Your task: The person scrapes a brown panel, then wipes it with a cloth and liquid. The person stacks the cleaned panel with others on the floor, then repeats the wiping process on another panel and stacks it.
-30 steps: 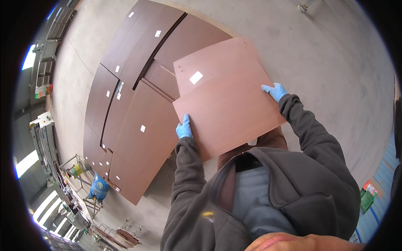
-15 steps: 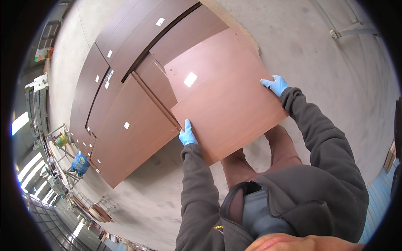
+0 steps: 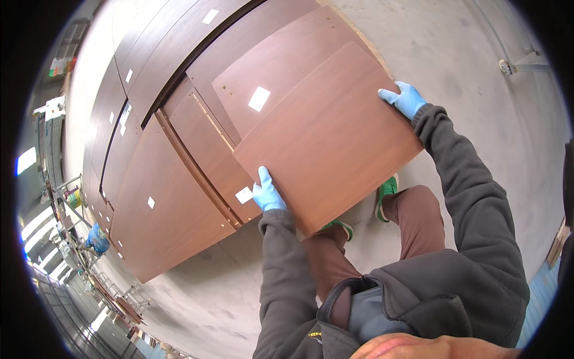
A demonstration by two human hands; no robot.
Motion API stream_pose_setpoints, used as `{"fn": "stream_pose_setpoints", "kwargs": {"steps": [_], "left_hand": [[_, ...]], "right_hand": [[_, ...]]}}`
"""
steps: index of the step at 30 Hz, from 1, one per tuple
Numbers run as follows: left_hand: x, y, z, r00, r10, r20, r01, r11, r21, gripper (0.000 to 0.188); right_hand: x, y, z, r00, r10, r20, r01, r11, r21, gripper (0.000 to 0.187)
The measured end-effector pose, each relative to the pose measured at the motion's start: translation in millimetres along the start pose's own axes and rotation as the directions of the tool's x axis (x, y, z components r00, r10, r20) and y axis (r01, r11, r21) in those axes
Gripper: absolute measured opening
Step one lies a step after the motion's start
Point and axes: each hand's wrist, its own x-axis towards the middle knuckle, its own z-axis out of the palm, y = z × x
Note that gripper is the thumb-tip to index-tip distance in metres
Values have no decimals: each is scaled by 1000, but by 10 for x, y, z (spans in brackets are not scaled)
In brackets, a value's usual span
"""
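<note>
A flat reddish-brown wood panel is held between my two hands, which wear light blue gloves. My left hand grips its left edge, thumb on top and fingers hidden below. My right hand grips the right edge in the same way. The panel overlaps another brown panel that bears a white label and small holes near its corners. Close to my left hand, a further white label lies on a lower brown panel.
More brown panels with white labels lie spread to the left and far side. My legs and green shoes are on the grey floor at the near side. A metal frame and a blue bag are far left.
The held panel's far edge now sits apart from the labelled panel beneath, showing more of it. The other panels have shifted left in view. My shoes and the label near my left hand now show.
</note>
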Motion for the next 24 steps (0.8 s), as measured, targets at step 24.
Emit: {"fn": "stream_pose_setpoints", "kwargs": {"steps": [24], "left_hand": [[-12,-444,-216,952,248,181,-247,969,-28,50]], "right_hand": [[192,412,198,955,-235,-180,175,939,-297,60]]}}
